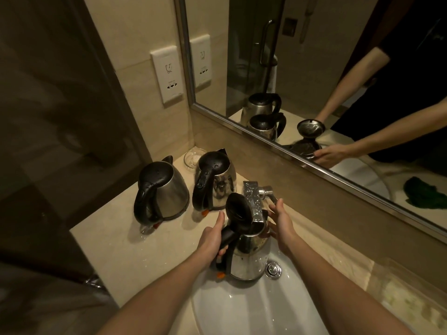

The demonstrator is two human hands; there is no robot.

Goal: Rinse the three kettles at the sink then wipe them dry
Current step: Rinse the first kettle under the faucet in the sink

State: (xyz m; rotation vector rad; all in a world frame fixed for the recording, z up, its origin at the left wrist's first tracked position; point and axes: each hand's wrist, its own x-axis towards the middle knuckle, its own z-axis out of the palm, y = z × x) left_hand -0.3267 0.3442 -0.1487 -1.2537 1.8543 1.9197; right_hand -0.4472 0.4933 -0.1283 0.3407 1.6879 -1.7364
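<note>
1. Head view: over the sink [242, 315], my left hand [212, 240] grips the handle of the open-lidded kettle [251, 257] beneath the faucet [254, 201]. My right hand [281, 221], fingers spread and holding nothing, is beside its spout.
2. Rinsing looks to be in hand. Next, I judge, the tap needs working.
3. Count: three kettles. The left kettle [164, 189] and right kettle [215, 180] stand on the counter [108, 250].

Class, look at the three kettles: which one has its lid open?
The kettle held over the sink, gripped by its handle in the left hand: its black lid stands upright. The two kettles on the counter have lids down.
</note>
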